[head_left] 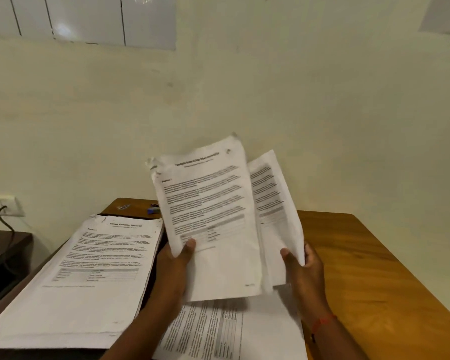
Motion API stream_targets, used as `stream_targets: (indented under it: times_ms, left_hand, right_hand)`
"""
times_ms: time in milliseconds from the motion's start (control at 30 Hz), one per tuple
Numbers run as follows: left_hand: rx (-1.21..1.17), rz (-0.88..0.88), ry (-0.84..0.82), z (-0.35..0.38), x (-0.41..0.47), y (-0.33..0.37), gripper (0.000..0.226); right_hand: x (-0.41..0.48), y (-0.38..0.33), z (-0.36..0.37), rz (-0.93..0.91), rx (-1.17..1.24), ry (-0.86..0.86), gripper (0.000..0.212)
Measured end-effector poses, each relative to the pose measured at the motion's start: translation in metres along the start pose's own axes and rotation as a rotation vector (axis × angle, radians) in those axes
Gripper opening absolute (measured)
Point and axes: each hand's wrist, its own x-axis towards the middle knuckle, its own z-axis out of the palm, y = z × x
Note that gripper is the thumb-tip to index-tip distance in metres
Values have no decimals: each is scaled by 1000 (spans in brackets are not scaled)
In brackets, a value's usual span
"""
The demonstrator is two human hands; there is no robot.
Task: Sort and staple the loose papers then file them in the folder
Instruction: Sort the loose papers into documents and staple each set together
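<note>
1. Wooden table (361, 268): set against the wall, with papers over its left and middle.
2. Paper stack (89, 281): lies flat at the table's left, printed page on top.
3. Loose sheets (231, 331): flat at the near edge, below the raised hands.
4. Front sheaf (208, 216): upright above the table. Left hand (174, 258) pinches its lower left corner, thumb on the front.
5. Rear sheets (273, 203): fanned out behind, to the right. Right hand (302, 266) grips their lower edge.
6. Hands apart, each clamped on its own paper.
7. Small blue object (153, 210): far table edge, kind unclear.
</note>
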Motion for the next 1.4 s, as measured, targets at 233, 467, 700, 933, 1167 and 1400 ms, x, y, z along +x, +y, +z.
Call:
stream_targets:
  times_ms: [233, 467, 700, 933, 1167, 1400]
  left_hand:
    - [80, -172, -85, -4, -5, -18, 51]
    - [104, -131, 4, -6, -4, -16, 69]
    - [319, 78, 86, 4, -13, 3, 48]
    - [302, 278, 36, 8, -21, 13, 65]
    - [281, 216, -5, 10, -22, 14, 21]
    - [284, 230, 4, 11, -26, 14, 18]
  right_hand:
    - [-16, -1, 18, 315, 549, -193, 71]
    - [-22, -10, 22, 369, 575, -342, 40]
    - [-21, -9, 12, 1, 87, -303, 40]
    - [-15, -9, 9, -69, 60, -214, 31]
    - [-15, -11, 8, -130, 27, -191, 32]
    - [-22, -17, 11, -190, 35, -159, 23]
